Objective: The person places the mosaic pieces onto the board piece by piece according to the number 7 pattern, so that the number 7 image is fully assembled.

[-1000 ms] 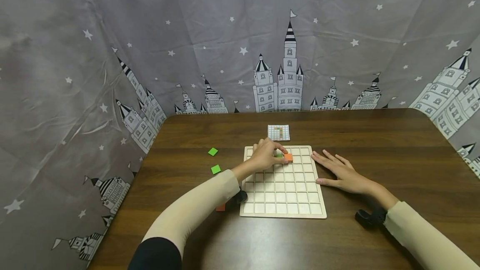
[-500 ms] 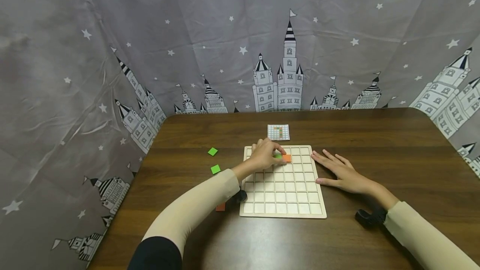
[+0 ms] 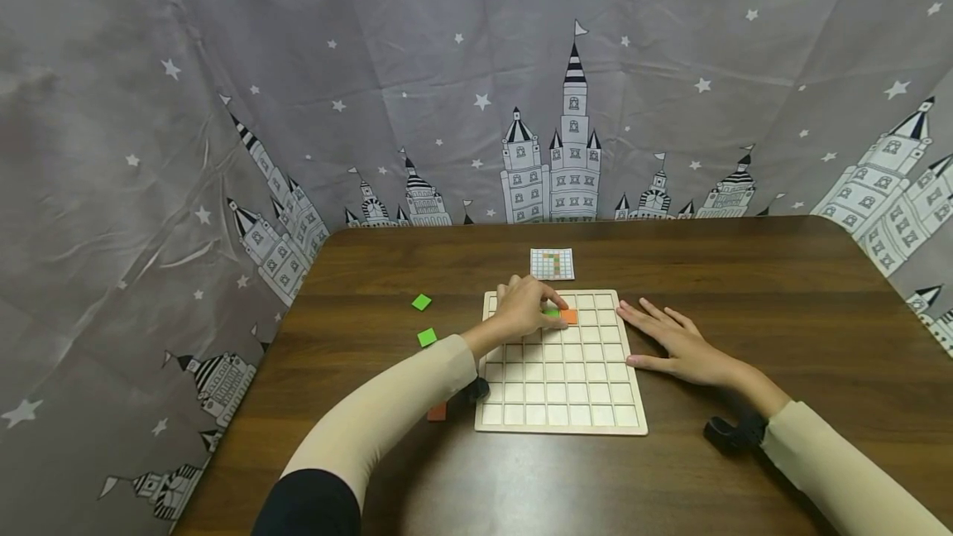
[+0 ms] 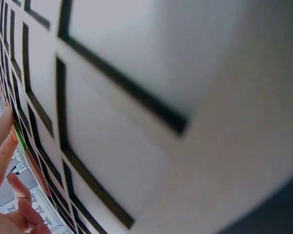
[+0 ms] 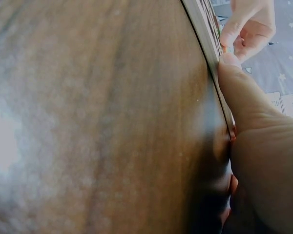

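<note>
A square wooden grid board [image 3: 562, 424] lies on the table. My left hand [image 3: 521, 310] reaches over its upper part, thumb and forefinger pinching an orange tile [image 3: 569, 317] that sits level with the grid. Directly left of that tile is a green tile [image 3: 552, 313], partly covered by the fingers. The left wrist view shows the green tile [image 4: 21, 141] in line with a reddish-orange tile [image 4: 37, 170] farther along the same row. My right hand [image 3: 677, 346] rests with spread fingers at the board's right edge, its thumb [image 5: 237, 85] against the rim in the right wrist view.
Two green tiles [image 3: 427, 337] lie left of the board. An orange-red tile [image 3: 437, 412] is partly hidden by the left forearm. Behind the board lies a small card [image 3: 552, 265] printed with a coloured grid pattern. A grey castle-print curtain [image 3: 447, 64] hangs beyond the table.
The orange tile has come down and slightly left in my left hand, to rest beside the green tile on the board. My right hand has stayed in place.
</note>
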Demonstrator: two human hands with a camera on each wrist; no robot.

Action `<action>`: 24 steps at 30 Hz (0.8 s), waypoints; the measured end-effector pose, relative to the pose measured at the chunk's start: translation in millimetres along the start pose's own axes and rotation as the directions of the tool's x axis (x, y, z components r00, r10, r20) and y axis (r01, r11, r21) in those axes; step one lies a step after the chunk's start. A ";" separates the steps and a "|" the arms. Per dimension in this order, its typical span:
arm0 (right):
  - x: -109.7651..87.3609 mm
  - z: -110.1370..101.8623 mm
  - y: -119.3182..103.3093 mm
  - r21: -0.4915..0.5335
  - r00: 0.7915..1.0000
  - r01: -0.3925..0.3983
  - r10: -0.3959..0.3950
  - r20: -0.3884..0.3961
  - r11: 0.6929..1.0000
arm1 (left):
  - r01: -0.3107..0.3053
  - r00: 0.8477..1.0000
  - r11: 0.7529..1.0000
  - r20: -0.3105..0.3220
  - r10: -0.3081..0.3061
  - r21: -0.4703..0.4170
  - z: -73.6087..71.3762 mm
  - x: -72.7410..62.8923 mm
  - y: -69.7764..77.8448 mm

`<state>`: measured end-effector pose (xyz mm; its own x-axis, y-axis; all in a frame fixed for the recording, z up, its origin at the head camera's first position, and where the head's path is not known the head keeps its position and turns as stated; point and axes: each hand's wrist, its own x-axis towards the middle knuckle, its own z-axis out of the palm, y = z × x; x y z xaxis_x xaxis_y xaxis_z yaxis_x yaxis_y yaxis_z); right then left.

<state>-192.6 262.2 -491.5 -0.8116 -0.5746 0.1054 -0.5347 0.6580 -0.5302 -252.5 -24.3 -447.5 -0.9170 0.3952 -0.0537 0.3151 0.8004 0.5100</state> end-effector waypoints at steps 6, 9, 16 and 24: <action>0.0 0.4 0.3 -0.001 1.000 -0.005 0.005 0.002 1.000 | 0.007 1.000 1.000 -0.003 -0.007 0.007 -1.5 1.5 2.3; -0.1 0.6 -0.2 0.002 1.000 -0.003 0.003 0.001 1.000 | 0.006 1.000 1.000 0.001 -0.006 0.010 -2.0 2.1 2.1; -0.4 0.7 -0.6 0.003 1.000 0.000 0.000 0.002 1.000 | -0.005 1.000 1.000 0.027 0.005 -0.018 -5.0 1.9 -0.2; 1.1 0.0 0.8 0.009 1.000 -0.008 0.008 0.008 1.000 | -0.072 0.994 0.984 0.066 0.084 -0.165 -22.0 1.8 -8.0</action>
<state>-193.9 262.1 -491.8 -0.8140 -0.5731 0.0947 -0.5261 0.6584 -0.5383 -262.1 -40.0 -432.8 -0.8691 0.4900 -0.0671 0.3358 0.6844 0.6472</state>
